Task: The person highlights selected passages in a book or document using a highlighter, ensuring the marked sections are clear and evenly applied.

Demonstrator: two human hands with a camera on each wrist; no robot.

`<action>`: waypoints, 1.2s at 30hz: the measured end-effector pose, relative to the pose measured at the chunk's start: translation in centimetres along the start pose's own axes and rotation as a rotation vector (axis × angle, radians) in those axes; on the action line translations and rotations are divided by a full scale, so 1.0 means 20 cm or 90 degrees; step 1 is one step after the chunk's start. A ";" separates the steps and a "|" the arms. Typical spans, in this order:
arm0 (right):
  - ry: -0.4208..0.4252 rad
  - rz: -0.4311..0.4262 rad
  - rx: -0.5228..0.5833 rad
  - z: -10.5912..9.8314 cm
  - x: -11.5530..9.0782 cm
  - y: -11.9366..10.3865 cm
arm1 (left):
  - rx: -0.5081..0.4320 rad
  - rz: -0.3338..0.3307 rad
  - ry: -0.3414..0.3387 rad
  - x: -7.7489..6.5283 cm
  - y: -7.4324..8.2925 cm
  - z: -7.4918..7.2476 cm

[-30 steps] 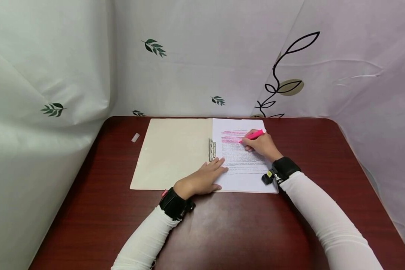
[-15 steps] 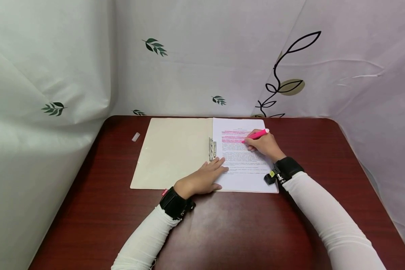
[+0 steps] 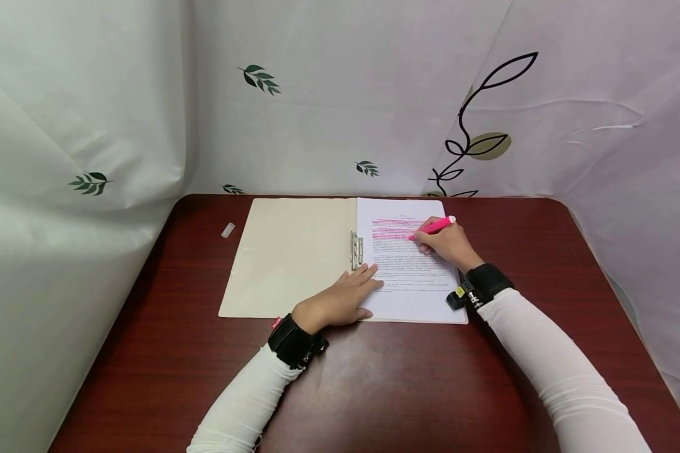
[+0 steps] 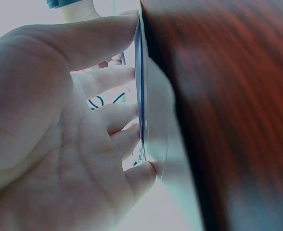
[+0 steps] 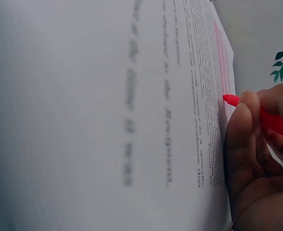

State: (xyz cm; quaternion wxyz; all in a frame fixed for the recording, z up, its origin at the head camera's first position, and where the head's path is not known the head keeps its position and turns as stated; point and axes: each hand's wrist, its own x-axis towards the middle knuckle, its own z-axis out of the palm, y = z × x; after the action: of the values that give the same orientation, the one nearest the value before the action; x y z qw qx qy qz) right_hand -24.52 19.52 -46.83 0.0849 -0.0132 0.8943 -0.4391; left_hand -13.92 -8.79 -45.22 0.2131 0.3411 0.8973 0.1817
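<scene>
My right hand (image 3: 444,242) pinches a pink highlighter (image 3: 437,225), its tip down on the printed page (image 3: 408,305) along the lowest pink line. In the right wrist view the highlighter's tip (image 5: 226,98) meets the paper beside the pink-marked lines. Several lines near the top of the page are coloured pink; the text below is plain black. My left hand (image 3: 342,299) lies with fingers spread over the page's lower left part and the folder's fold. In the left wrist view, the fingertips of the left hand (image 4: 83,120) rest at the paper's surface.
The open cream file folder (image 3: 294,258) lies flat on the dark red-brown table (image 3: 374,390), a metal clip (image 3: 356,250) at its fold. Left of the folder is a small whitish block (image 3: 228,230). A pale curtain with leaf prints (image 3: 317,94) hangs behind the table.
My right hand and the highlighter have slid a little to the right along the line, with the pink mark reaching further. My left hand has stayed in place.
</scene>
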 end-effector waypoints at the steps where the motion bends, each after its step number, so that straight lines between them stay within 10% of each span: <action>1: 0.001 0.001 0.006 0.00 0.00 0.00 | 0.000 0.000 0.001 0.00 0.00 0.00; 36: 0.004 0.000 0.007 -0.06 -0.01 0.05 | -0.007 0.005 0.003 0.00 -0.01 0.00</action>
State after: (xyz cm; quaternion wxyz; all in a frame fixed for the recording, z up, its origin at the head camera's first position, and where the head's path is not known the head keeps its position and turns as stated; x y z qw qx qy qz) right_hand -24.57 21.08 -46.76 0.0822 -0.0111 0.8922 -0.4439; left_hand -13.91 -8.94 -45.28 0.2122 0.3428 0.8956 0.1881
